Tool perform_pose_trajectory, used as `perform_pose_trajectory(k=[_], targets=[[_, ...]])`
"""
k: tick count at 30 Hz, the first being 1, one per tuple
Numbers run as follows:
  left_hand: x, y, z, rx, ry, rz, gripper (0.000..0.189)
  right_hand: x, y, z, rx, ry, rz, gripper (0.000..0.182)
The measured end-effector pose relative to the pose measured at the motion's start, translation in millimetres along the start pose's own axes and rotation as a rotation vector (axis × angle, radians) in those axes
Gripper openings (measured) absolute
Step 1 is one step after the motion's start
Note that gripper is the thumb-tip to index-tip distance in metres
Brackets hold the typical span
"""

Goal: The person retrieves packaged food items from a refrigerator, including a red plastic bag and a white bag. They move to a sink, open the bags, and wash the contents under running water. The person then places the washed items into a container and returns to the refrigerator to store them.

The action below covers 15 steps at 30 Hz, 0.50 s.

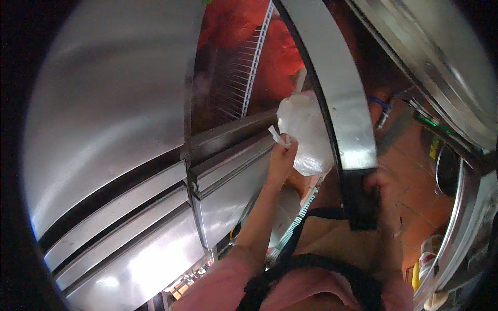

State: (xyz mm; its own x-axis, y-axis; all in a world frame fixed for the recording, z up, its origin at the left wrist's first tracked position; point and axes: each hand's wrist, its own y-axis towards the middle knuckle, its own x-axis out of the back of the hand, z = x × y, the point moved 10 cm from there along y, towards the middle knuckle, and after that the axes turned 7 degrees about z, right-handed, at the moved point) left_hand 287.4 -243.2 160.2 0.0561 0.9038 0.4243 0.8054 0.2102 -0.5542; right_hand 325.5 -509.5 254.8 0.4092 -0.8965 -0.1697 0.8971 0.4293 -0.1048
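Observation:
My left hand (284,149) pinches the gathered end of a translucent plastic bag (305,128) with pale contents, which I cannot make out. The bag hangs just in front of an open steel refrigerator compartment. My right hand (383,186), blurred, is at the black end piece (362,200) of the open steel door (350,105), with its fingers curled against it. Inside the compartment, red plastic bags (249,23) lie around a white wire shelf (253,70).
Closed steel panels (113,97) fill the left side. To the right, a steel appliance or counter edge (432,62) hangs over the red-tiled floor (416,182). A round metal vessel (447,171) and a bottle (428,256) are also on that side.

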Motion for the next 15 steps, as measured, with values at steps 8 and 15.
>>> perform_pose_trajectory(k=[8,15], targets=[[33.8,42.1,-48.6,-0.048,-0.414,-0.136,0.006,19.7,12.4,32.5,0.252,-0.06,-0.009,0.05],[120.4,68.9,-82.0,-0.2,-0.572,-0.474,0.012,16.6,9.2,22.8,0.267,-0.024,0.031,0.052]])
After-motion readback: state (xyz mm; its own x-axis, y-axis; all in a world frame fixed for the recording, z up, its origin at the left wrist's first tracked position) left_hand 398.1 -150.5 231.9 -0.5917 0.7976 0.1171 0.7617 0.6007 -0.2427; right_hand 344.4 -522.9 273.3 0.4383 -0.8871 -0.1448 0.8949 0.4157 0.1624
